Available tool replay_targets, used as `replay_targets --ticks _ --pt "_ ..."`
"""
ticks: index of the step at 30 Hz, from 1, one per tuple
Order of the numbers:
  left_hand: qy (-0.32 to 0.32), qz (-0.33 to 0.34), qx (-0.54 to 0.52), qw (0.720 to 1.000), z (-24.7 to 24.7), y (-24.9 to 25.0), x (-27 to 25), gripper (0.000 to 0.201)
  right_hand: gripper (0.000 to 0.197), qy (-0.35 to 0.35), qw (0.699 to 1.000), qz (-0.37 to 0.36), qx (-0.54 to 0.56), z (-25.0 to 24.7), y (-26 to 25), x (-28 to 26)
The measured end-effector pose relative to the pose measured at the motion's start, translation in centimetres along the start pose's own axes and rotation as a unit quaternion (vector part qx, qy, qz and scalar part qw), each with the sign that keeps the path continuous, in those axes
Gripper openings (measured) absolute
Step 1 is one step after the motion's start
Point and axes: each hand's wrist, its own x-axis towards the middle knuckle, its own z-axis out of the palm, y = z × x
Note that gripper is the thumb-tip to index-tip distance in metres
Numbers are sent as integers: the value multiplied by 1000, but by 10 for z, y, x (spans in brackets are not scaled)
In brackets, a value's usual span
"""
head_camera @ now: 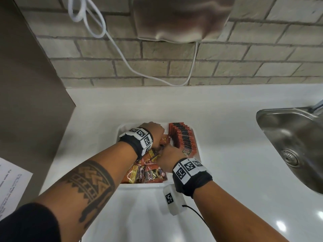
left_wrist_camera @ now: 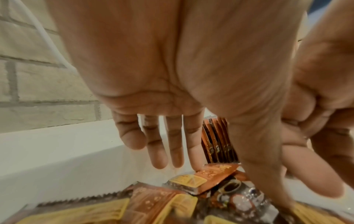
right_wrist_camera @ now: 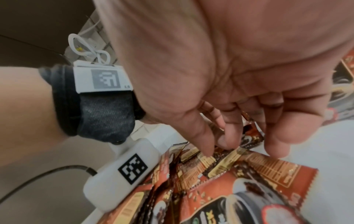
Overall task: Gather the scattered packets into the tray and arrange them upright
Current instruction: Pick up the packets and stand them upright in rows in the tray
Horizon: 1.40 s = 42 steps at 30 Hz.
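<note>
A white tray (head_camera: 198, 147) sits on the counter. Along its right side stands a row of red-orange packets (head_camera: 183, 138) on edge. A loose heap of packets (head_camera: 145, 170) fills its left and front part. My left hand (head_camera: 153, 130) is at the tray's far left, with its fingers (left_wrist_camera: 173, 144) straight and pointing down. The left index fingertip touches a loose packet (left_wrist_camera: 214, 174). My right hand (head_camera: 167, 153) is in the tray's middle beside the row. Its thumb and curled fingers (right_wrist_camera: 206, 142) pinch the crumpled edge of a packet (right_wrist_camera: 231, 154) on the heap.
A steel sink (head_camera: 293, 142) lies to the right on the white counter (head_camera: 227, 119). A brick wall with a hanging white cable (head_camera: 122, 55) is behind. A brown panel (head_camera: 26, 84) stands at the left, and a sheet of paper (head_camera: 10, 182) lies at the near left.
</note>
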Motion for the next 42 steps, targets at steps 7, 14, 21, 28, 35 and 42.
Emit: replay_targets --ticks 7,14,21,28,35,42 --pt "-8 -2 26 1000 -3 2 3 53 23 10 1000 -13 -9 16 12 31" --pt "-23 -3 16 1000 -2 2 5 63 35 28 999 -29 -10 22 15 40" --pt "-10 3 0 1000 3 -2 6 74 18 25 997 -41 64 0 9 12" --pt "7 9 -33 999 5 -2 3 56 42 59 984 -69 155 -1 12 11" --pt "25 1 -51 998 1 0 -3 40 22 59 973 -70 210 -2 18 11" --pt "52 -42 -39 997 -5 -1 -11 31 34 25 984 -65 163 -1 22 5"
